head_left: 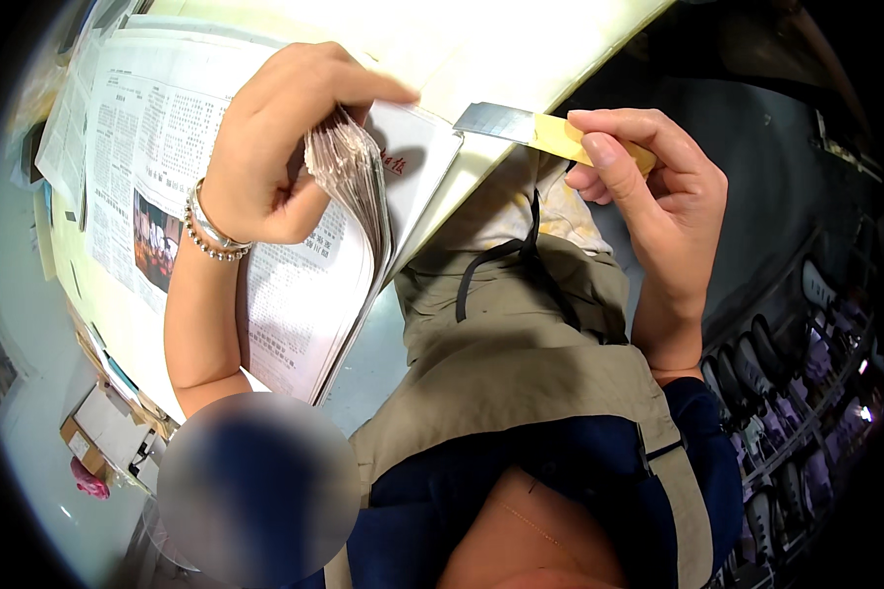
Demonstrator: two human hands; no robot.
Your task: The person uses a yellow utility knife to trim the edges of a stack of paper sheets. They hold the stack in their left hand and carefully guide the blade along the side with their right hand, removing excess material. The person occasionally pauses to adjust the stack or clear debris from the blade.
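My left hand [285, 147] is closed on the far end of a stack of newspapers [295, 319], bending the sheets up. Their ragged, brownish edges [347, 162] fan out beside my fingers, and the index finger points away to the right. In my right hand [673, 187] is a broad-bladed knife [550, 135] with a yellow handle, pinched between thumb and fingers. Its flat metal blade points left, level with the bundle's right side and apart from my left hand. The handle's rear end is partly hidden by my fingers.
More newspaper sheets [157, 108] lie on the pale table [521, 49], whose edge slants past my lap. To the right stands a rack with several shoes [756, 358]. A cardboard box [108, 427] sits at the lower left. I wear a khaki apron [511, 378].
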